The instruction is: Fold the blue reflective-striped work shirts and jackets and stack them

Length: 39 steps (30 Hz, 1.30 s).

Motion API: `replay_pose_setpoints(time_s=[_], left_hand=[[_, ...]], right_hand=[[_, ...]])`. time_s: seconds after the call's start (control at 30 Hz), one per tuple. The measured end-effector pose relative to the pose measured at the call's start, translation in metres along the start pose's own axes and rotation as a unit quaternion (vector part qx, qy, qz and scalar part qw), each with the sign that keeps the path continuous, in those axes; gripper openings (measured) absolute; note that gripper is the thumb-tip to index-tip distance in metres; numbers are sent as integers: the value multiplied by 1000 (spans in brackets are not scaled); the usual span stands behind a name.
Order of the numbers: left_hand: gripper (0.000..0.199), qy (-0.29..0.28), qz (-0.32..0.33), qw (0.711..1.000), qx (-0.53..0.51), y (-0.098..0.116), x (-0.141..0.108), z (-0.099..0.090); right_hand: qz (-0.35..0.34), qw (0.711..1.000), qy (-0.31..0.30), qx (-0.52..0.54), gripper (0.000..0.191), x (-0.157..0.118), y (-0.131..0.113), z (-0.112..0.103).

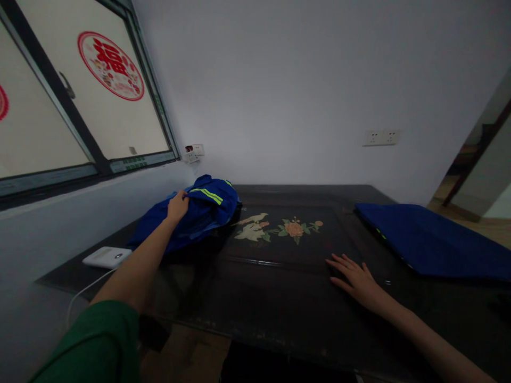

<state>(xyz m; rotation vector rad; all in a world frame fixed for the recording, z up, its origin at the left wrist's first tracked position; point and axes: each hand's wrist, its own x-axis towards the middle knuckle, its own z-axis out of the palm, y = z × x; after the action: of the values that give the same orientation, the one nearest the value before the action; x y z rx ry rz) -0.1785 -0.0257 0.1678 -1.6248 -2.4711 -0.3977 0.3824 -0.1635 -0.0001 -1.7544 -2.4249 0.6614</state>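
A crumpled heap of blue cloth [215, 205] with yellow-green stripes lies at the left of the dark table [255, 298]. My left hand [178, 206] is closed on the heap's left part, pinching the fabric. Over the table, right of the painted flower, my right hand [355, 279] has its fingers spread and holds nothing. Further right, a flat blue cloth [435, 239] rests on the tabletop, apart from my right hand.
A white device [107, 257] with a cable sits on the table's left end, beside my left forearm. The wall [299, 106] with sockets [381, 138] rises behind the table. A window [91, 80] is at the left.
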Motion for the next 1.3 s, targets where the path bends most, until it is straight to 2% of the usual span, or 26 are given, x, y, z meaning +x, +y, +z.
replay_pose_setpoints(time_s=[0.1,0.2,0.3,0.4,0.53,0.63,0.7,0.77,0.83,0.9,0.93,1.0,1.1,1.13,1.17,1.2,1.23,1.3], left_hand=[[32,13,87,996,29,29,-4,-24],[32,16,156,987,35,63,-26,-40],[30,1,241,971,-6,101,-67,-51],[26,-51,344,935,-71,138,-122,-56],[24,-170,473,855,-125,179,-207,-56],[24,-261,543,779,-173,202,-266,-57],[28,-310,579,720,-223,212,-297,-62],[34,-349,618,651,-269,220,-317,-72],[41,-383,650,590,-288,225,-324,-83],[43,-407,653,569,-290,228,-315,-91],[42,-411,642,577,-294,228,-305,-90],[43,-394,592,632,-308,225,-273,-75],[37,-298,463,783,-289,209,-211,-25],[36,-270,413,828,-265,201,-193,-4],[36,-262,368,862,-230,192,-177,16],[39,-271,331,882,-199,183,-164,34],[41,-295,301,888,-180,175,-156,50],[43,-342,269,881,-184,166,-150,74]], right_hand=[[0,1000,12,0,54,2,1,1],[3,1000,0,7,55,2,-1,0],[3,1000,-6,18,55,1,-2,-3],[4,999,5,43,52,2,-1,-6],[-15,987,63,145,46,3,-1,-10],[-22,968,100,230,43,4,-3,-10],[-8,956,109,272,43,4,-3,-8],[1,943,110,314,43,4,-2,-7],[6,931,112,347,43,3,1,-8],[11,926,125,357,42,2,3,-11],[14,926,134,353,40,1,4,-14],[21,929,145,341,37,0,5,-19],[25,927,140,346,39,-2,2,-27],[25,925,141,352,40,-3,0,-28],[23,923,145,357,40,-4,-2,-30],[22,921,152,359,39,-4,-5,-31],[20,919,161,359,38,-4,-6,-32],[19,916,178,358,36,-3,-10,-34]])
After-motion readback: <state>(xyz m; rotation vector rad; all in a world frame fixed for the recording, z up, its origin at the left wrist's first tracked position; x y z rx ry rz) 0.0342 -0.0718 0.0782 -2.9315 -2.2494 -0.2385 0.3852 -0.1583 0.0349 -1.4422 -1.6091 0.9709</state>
